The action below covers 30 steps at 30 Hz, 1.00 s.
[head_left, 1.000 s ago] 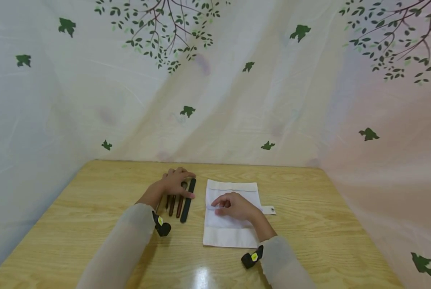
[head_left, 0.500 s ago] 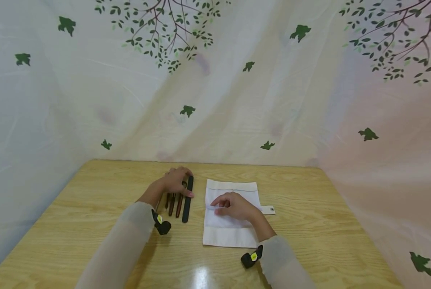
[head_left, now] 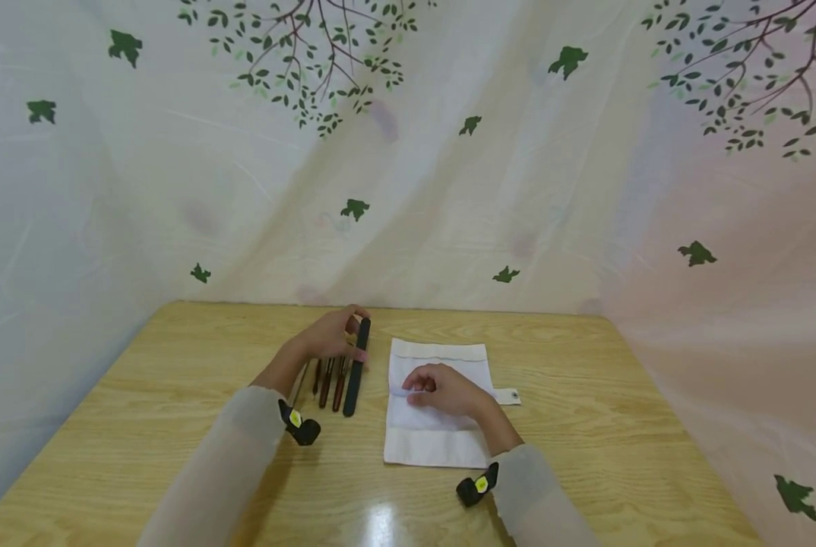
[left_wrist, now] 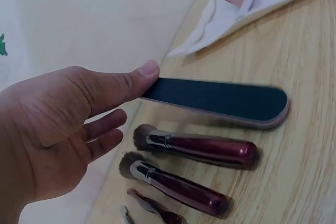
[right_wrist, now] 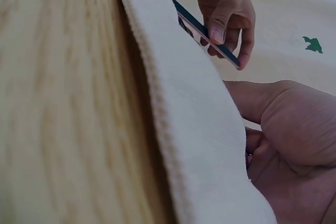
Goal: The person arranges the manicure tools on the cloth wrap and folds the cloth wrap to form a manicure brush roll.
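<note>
Head: hands point(head_left: 327, 334) point(head_left: 447, 390) pinched, left on file point(head_left: 355, 386), right on cloth point(head_left: 431, 448).

Pale sleeves point(head_left: 206, 471), black yellow-marked wrist cameras point(head_left: 305, 432)

Dark file point(left_wrist: 220, 98), white cloth point(head_left: 422, 425)
The flat, round-ended file slanted left of the cloth, which lay spread.

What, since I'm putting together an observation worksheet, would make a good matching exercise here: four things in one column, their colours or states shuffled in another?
Column one:
1. Nail file
2. Makeup brushes
3. Cloth case
4. Table

Column two:
A. White, with a snap tab
B. Wood-grained
C. Held by the left hand
D. Dark red handles

Pairs: 1-C, 2-D, 3-A, 4-B
</note>
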### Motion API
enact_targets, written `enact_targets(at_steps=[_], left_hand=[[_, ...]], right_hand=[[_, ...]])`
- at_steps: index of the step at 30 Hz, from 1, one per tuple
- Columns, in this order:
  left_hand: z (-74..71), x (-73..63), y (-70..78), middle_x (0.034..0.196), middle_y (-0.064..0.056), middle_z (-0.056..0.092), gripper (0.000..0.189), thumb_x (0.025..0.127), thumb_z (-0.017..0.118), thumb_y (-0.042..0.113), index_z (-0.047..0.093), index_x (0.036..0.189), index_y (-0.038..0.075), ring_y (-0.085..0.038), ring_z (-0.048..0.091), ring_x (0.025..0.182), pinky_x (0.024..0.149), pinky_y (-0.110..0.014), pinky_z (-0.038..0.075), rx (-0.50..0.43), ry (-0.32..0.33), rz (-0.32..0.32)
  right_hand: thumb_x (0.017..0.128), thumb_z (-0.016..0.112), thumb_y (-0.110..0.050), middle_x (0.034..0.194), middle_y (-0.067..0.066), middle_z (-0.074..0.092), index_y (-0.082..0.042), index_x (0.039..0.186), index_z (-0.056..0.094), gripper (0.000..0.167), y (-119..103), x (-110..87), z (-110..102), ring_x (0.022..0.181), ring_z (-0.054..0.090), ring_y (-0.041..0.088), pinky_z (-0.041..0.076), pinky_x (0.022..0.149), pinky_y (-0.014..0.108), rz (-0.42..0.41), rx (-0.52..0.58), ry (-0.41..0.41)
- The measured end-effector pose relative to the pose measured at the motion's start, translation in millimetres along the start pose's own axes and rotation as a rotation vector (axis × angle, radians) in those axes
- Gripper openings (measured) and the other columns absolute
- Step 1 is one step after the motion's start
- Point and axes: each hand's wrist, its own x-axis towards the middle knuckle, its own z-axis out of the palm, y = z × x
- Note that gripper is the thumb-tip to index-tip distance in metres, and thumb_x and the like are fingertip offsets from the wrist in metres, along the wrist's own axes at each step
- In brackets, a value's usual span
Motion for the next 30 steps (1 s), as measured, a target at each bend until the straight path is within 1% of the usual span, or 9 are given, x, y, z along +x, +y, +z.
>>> enact_targets(at_steps=[3,7,11,14,18,22,25,30], left_hand=[[-0.5,-1.9,2.6,0.121,-0.015,0.060,0.071,0.087,0.084,0.013,0.046,0.147,0.006,-0.031,0.063,0.111,0.091,-0.046,0.054,-0.084,-0.004,0.005],[-0.4,-6.3,3.6,0.121,-0.018,0.057,0.061,0.094,0.074,0.008,0.045,0.148,0.007,-0.031,0.066,0.105,0.084,-0.044,0.057,-0.234,-0.022,0.011],[0.1,-9.1,1.9,0.119,-0.020,0.056,0.053,0.098,0.068,0.007,0.046,0.147,0.006,-0.029,0.067,0.099,0.083,-0.046,0.059,-0.359,-0.011,0.005],[0.2,-10.0,1.1,0.118,-0.019,0.056,0.052,0.099,0.067,0.006,0.047,0.147,0.005,-0.028,0.066,0.095,0.084,-0.048,0.059,-0.433,0.011,-0.019],[-0.4,-10.0,0.4,0.121,-0.020,0.055,0.052,0.100,0.066,0.007,0.046,0.148,0.006,-0.028,0.067,0.093,0.083,-0.047,0.060,-0.474,0.041,-0.039],[-1.2,-9.2,-1.6,0.122,-0.020,0.056,0.049,0.101,0.066,0.011,0.049,0.147,0.011,-0.029,0.066,0.093,0.081,-0.044,0.060,-0.483,0.067,-0.034],[-1.0,-8.7,-1.8,0.123,-0.019,0.057,0.047,0.101,0.067,0.013,0.051,0.145,0.015,-0.030,0.067,0.093,0.081,-0.046,0.060,-0.489,0.088,-0.038],[1.3,-5.0,2.3,0.124,-0.019,0.056,0.049,0.101,0.067,0.015,0.049,0.147,0.013,-0.030,0.069,0.094,0.086,-0.050,0.058,-0.523,0.124,-0.027]], right_hand=[[0.096,0.074,-0.018,0.088,-0.006,0.060,-0.014,0.109,0.073,0.013,-0.2,-1.0,0.1,0.082,0.053,0.013,0.043,0.075,0.027,0.007,0.012,-0.005],[0.097,0.073,-0.018,0.088,-0.006,0.060,-0.014,0.108,0.073,0.012,0.2,-1.1,0.8,0.083,0.054,0.013,0.044,0.075,0.027,0.008,0.016,-0.003],[0.097,0.073,-0.019,0.089,-0.005,0.060,-0.014,0.109,0.072,0.013,0.0,-0.5,1.0,0.084,0.054,0.013,0.044,0.076,0.027,-0.005,0.015,-0.006],[0.097,0.073,-0.019,0.091,-0.005,0.061,-0.013,0.109,0.072,0.013,-1.3,-0.9,0.4,0.085,0.054,0.013,0.044,0.077,0.028,0.002,0.029,-0.016],[0.097,0.073,-0.019,0.092,-0.003,0.061,-0.013,0.109,0.072,0.014,-2.5,-1.7,-0.5,0.086,0.054,0.015,0.044,0.078,0.029,0.014,0.039,-0.026],[0.097,0.073,-0.019,0.092,-0.003,0.061,-0.012,0.109,0.071,0.013,-1.6,-1.3,-0.4,0.086,0.053,0.016,0.044,0.079,0.029,0.005,0.035,-0.022],[0.097,0.073,-0.018,0.092,-0.003,0.061,-0.012,0.108,0.071,0.013,-1.1,-0.6,0.5,0.086,0.054,0.015,0.044,0.079,0.029,0.000,0.038,-0.020],[0.097,0.073,-0.016,0.092,-0.003,0.062,-0.012,0.107,0.071,0.011,-0.8,0.7,1.5,0.086,0.056,0.014,0.045,0.079,0.028,-0.002,0.050,-0.018]])
